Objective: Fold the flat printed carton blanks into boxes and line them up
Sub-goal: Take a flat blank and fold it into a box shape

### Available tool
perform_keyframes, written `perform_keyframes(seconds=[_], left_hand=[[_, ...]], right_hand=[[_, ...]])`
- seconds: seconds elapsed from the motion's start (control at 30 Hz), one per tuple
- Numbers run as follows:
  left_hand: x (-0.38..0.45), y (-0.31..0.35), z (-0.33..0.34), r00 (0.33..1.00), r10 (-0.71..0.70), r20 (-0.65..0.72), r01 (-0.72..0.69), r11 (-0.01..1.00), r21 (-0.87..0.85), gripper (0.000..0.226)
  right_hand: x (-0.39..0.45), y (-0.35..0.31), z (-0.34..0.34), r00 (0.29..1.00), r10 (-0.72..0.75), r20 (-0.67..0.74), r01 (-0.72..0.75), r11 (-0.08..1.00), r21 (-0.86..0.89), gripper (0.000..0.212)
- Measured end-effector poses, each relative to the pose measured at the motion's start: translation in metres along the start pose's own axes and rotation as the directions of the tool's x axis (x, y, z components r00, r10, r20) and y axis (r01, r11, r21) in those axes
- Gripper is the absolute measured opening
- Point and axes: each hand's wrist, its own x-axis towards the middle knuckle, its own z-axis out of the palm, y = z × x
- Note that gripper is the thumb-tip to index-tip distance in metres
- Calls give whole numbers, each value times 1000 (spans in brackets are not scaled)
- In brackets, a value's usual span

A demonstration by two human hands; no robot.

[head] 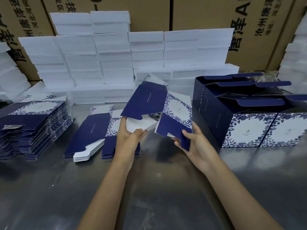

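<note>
Brown cartons (259, 22) behind: "唐泽" print; hands grip blank (149, 100).

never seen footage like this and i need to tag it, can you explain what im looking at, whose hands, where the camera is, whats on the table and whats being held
There is no machine here. The one picture comes from a wide-angle camera worn on a person's head, looking forward and down, so the two bare arms coming in from the bottom are that person's own.

The left hand and right hand hold one blue-and-white printed carton blank above the grey table, partly opened, each hand gripping a lower flap.

On the table, at far left, lies a tall stack of flat blanks. A smaller pile of blanks lies just left of the hands. At right stand the folded boxes, side by side with top flaps open.

Behind are stacked white foam blocks and brown shipping cartons.
</note>
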Motion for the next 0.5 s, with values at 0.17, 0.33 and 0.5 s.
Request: perform_keyframes(seconds=[0.17, 0.33, 0.5], left_hand=[[-5, 1, 5, 986, 148, -71, -126, 960, 252, 53], [-14, -4, 12, 950, 303, 73, -299, 820, 488, 79], [-17, -5, 16, 903, 365, 228, -422, 646, 636, 77]], right_hand=[[-1, -7, -2, 990, 65, 124, -54, 994, -95, 54], [-3, -18, -6, 969, 89, 230, -85, 996, -29, 82], [-4, -24, -11, 978, 91, 186, -109, 990, 88, 48]])
